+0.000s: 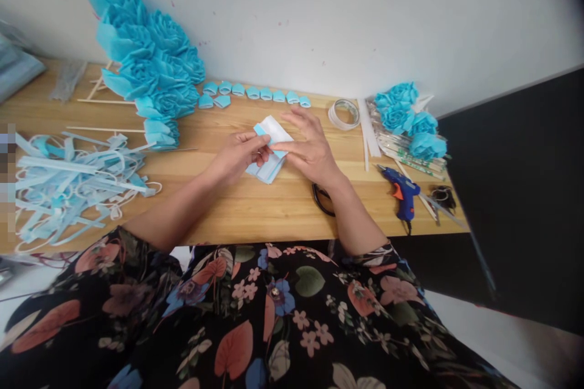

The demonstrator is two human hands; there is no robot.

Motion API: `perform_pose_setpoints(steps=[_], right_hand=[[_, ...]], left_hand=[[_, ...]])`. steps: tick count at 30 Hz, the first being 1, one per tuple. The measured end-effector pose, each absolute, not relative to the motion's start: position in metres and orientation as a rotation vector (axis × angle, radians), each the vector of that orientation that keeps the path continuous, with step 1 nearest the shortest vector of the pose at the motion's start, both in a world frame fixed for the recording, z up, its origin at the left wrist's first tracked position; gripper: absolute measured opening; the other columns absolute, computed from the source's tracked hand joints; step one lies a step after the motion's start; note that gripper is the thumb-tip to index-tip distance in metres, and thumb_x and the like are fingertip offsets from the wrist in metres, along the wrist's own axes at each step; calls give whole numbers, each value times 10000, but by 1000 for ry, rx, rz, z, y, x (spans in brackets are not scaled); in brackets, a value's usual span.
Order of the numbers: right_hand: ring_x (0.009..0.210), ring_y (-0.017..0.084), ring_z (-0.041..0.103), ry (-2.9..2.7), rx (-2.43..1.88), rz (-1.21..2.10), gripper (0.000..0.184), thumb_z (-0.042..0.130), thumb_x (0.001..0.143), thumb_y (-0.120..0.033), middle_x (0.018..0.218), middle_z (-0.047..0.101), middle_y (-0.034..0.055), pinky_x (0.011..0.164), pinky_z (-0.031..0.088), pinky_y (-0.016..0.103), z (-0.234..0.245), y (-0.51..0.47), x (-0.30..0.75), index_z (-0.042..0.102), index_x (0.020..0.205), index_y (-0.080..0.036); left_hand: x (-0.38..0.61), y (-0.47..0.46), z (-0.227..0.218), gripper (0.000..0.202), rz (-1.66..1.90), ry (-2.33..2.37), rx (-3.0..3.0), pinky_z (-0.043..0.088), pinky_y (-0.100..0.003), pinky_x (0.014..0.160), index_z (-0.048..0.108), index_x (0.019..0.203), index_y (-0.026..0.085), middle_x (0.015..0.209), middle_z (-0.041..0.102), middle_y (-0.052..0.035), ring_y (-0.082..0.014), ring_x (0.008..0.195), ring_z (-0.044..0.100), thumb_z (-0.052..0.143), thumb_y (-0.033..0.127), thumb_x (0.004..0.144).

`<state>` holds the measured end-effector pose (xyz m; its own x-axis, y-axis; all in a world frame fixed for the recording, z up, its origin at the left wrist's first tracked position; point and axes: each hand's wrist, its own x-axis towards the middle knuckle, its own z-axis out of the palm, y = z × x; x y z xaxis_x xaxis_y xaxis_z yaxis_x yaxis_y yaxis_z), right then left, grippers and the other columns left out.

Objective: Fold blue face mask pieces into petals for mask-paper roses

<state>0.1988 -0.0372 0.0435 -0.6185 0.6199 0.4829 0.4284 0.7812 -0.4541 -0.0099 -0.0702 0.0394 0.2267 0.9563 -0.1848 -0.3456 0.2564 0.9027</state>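
Note:
Near the middle of the table, a folded light-blue and white fabric sheet (275, 131) is pinched between the thumb and fingers of my left hand (244, 155). My right hand (312, 149) is spread, its thumb and fingertips resting against the sheet's right side. Beneath the hands lie more pale blue sheets (268, 171), partly covered by them. A black scissors handle (322, 200) shows beside my right wrist; the rest is hidden. Behind the hands runs a line of small folded blue pieces (266, 94).
Large blue fabric flowers (159, 67) on sticks stand at the back left, above a heap of cut strips and ear loops (77, 182). To the right are a tape roll (344, 114), smaller blue flowers (410, 118) and a blue glue gun (404, 194). A wall bounds the back.

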Motion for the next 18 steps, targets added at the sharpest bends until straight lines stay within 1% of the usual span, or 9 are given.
perform_pose_setpoints(steps=[3, 8, 11, 13, 15, 18], right_hand=[[1497, 300, 389, -2319, -790, 420, 185, 630, 948, -285, 1487, 583, -41, 1249, 303, 650, 40, -35, 200, 791, 996, -361], [1466, 291, 430, -2269, -761, 434, 150, 661, 957, -314, 1486, 588, -33, 1225, 330, 630, 36, -35, 199, 799, 986, -364], [1433, 273, 477, -2194, -788, 523, 126, 671, 959, -346, 1469, 607, -8, 1179, 407, 575, 36, -39, 197, 795, 978, -342], [1373, 261, 541, -2114, -839, 607, 113, 687, 948, -365, 1418, 645, 21, 1132, 461, 533, 36, -43, 195, 787, 957, -312], [1282, 251, 613, -2024, -874, 684, 101, 717, 921, -364, 1340, 691, 43, 1103, 484, 507, 37, -45, 193, 772, 927, -279], [1148, 228, 677, -1896, -899, 832, 116, 735, 889, -361, 1219, 740, 49, 1046, 515, 453, 37, -48, 189, 743, 884, -246]], left_hand=[[-9, -70, 36, 274, 1067, 929, 890, 441, -208, 490, 699, 648, 138, 587, 665, -36, -83, 484, 554, 831, 334, 788], [-9, -70, 32, 272, 1108, 970, 930, 434, -203, 511, 720, 662, 133, 613, 688, -44, -79, 496, 560, 805, 338, 819], [-9, -71, 34, 285, 1110, 1010, 970, 422, -205, 510, 708, 653, 135, 615, 686, -35, -76, 493, 550, 789, 338, 836], [-9, -71, 36, 299, 1114, 1045, 1006, 408, -206, 506, 694, 636, 137, 610, 678, -28, -73, 489, 540, 778, 333, 846], [-9, -72, 37, 302, 1111, 1072, 1037, 401, -208, 506, 692, 632, 139, 610, 674, -25, -72, 489, 532, 765, 330, 855], [-9, -72, 36, 282, 1086, 1086, 1064, 408, -215, 516, 714, 663, 143, 640, 685, -33, -78, 513, 537, 758, 342, 858]])
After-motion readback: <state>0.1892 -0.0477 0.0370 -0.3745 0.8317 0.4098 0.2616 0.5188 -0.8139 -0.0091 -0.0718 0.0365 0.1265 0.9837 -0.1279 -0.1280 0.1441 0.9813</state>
